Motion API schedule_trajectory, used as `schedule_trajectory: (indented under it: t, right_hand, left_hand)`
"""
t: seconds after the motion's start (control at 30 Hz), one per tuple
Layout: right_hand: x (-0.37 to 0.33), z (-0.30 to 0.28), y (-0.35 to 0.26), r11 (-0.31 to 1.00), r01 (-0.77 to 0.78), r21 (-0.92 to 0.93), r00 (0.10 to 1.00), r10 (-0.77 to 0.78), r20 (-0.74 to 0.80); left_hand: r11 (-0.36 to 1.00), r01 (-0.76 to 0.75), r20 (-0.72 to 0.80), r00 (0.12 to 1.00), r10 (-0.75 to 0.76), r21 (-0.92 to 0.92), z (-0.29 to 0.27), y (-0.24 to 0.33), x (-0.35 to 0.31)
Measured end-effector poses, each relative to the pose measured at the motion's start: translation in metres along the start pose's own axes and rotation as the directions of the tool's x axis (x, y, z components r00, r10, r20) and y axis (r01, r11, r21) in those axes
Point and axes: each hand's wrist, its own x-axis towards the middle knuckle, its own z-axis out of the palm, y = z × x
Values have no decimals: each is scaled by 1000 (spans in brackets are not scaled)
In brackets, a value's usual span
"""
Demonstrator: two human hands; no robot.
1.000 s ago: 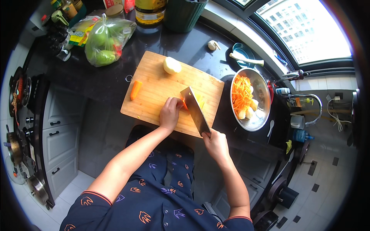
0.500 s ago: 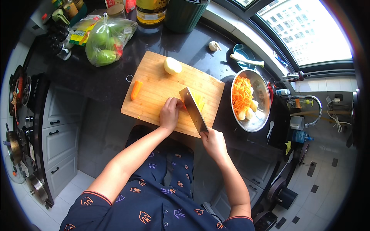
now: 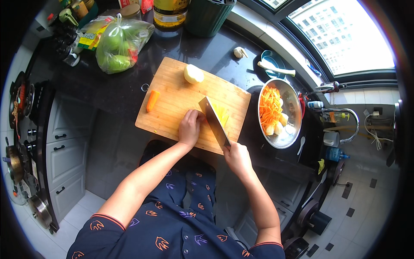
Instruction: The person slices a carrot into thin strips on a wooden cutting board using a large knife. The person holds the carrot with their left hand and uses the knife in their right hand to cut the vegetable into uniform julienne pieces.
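Note:
My right hand (image 3: 237,159) is wrapped round the handle of a cleaver (image 3: 214,122), its broad blade slanting across the right part of a wooden cutting board (image 3: 168,121). Just left of the blade, the curled fingers of my left hand (image 3: 189,127) press down on a carrot piece, mostly hidden by the hand and blade. Thin carrot strips (image 3: 222,114) lie on the blade's right side. A longer carrot piece (image 3: 152,101) rests near the board's left edge, and a peeled, pale round potato (image 3: 193,74) sits at its far side.
To the right stands a metal bowl (image 3: 296,118) holding carrot shreds (image 3: 270,105) and pale chunks. Behind it are a garlic bulb (image 3: 239,52) and a peeler-like tool (image 3: 276,69) on a teal dish. A plastic bag of green produce (image 3: 118,47) lies far left; a white spoon (image 3: 301,145) lies beside the bowl.
The cleaver and my right hand have shifted slightly to the left and away from me, bringing the blade nearer my left fingertips. My left hand stays in place on the carrot piece.

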Motion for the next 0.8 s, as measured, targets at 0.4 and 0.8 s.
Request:
schedule_trajectory:
  t: [0.4, 0.8]
  right_hand:
    - [5, 15, 0, 998, -33, 57, 998, 35, -44]
    - [-23, -28, -10, 943, -8, 332, 955, 106, -278]
  left_hand:
    - [1000, -10, -15, 1000, 10, 17, 0, 7, 0]
    - [994, 38, 39, 999, -34, -101, 3, -6, 1]
